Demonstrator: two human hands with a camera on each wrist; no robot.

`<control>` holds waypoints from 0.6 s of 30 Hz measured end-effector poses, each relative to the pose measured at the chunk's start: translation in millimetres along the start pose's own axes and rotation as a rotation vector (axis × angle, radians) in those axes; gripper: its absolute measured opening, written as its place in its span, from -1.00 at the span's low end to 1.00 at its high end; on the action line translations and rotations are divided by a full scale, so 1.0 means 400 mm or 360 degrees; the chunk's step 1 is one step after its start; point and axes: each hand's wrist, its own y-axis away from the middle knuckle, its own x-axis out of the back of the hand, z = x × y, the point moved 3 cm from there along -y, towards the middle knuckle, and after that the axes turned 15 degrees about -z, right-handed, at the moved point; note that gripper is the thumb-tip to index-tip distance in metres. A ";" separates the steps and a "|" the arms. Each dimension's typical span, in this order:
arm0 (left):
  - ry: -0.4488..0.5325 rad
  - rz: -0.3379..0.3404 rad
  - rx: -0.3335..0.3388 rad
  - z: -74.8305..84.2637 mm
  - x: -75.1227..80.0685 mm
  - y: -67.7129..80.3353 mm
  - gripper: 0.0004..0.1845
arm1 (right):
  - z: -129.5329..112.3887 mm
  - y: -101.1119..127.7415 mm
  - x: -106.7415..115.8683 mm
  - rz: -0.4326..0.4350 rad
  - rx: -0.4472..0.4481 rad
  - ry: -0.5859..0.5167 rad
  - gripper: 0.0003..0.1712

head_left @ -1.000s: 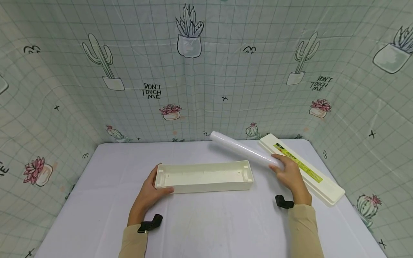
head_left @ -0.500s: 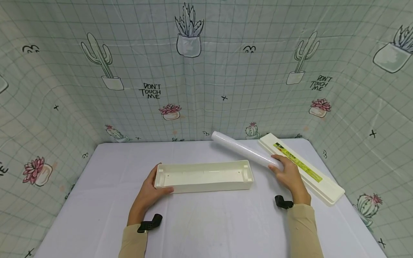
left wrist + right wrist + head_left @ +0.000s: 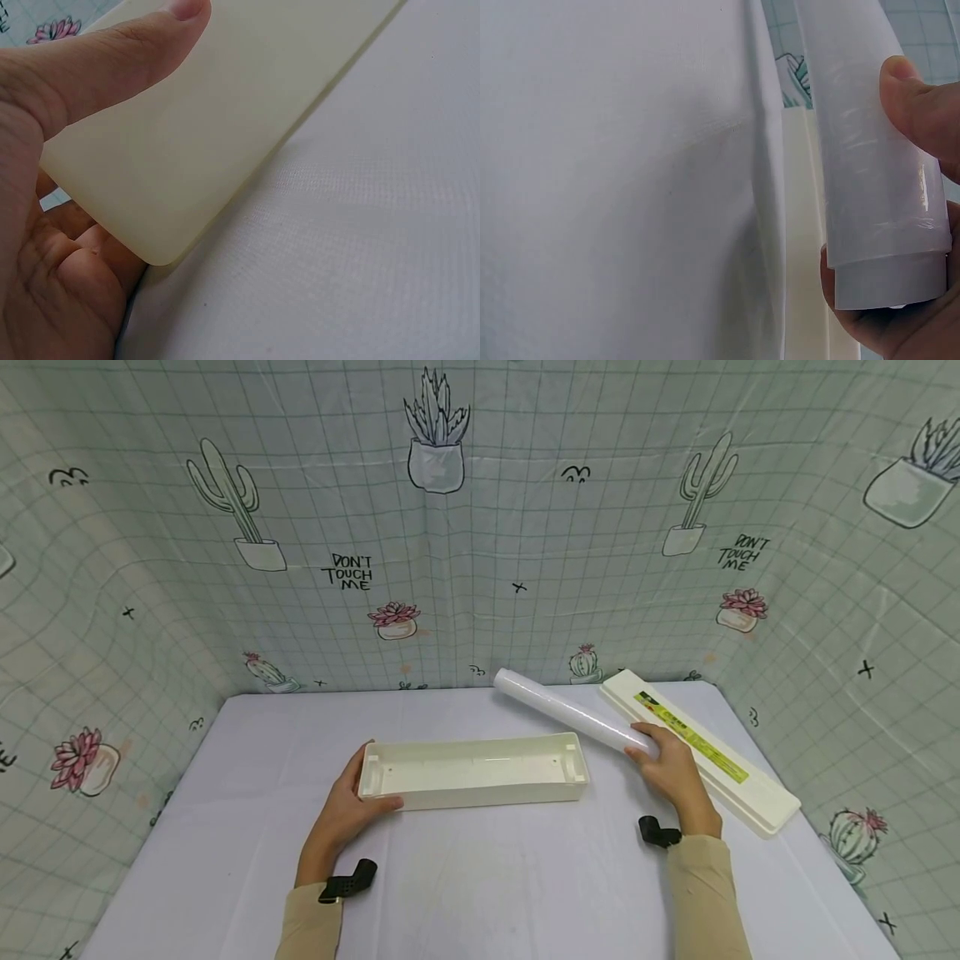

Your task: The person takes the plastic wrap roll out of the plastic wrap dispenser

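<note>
In the head view a long cream plastic box [image 3: 480,795] lies lidless in the middle of the table, nothing inside it. My left hand [image 3: 347,810] grips its left end, thumb along the near wall and fingers round the end; the left wrist view shows the thumb flat on the box wall [image 3: 180,150]. My right hand [image 3: 670,767] holds the near end of a roll of plastic wrap [image 3: 570,710], which slants away to the far left. In the right wrist view, thumb and fingers wrap the roll [image 3: 877,180] just by its core end.
The cream lid [image 3: 712,756] with a yellow-green label lies slanted on the right, beside and partly behind my right hand. A white cloth [image 3: 495,885] covers the table. Patterned fabric walls [image 3: 480,527] close off the back and both sides.
The roll's far end has dipped very slightly and shifted a little right. Both hands keep their holds, and the box and lid stay where they were.
</note>
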 end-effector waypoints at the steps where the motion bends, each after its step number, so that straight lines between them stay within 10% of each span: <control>1: -0.0001 0.0000 0.0000 0.000 0.000 0.000 0.25 | 0.000 0.001 0.000 0.0000 -0.0004 -0.0001 -0.46; 18: 0.0012 -0.0024 -0.0032 0.005 -0.003 0.006 0.23 | 0.015 0.013 -0.001 -0.0052 -0.0093 -0.0039 -0.44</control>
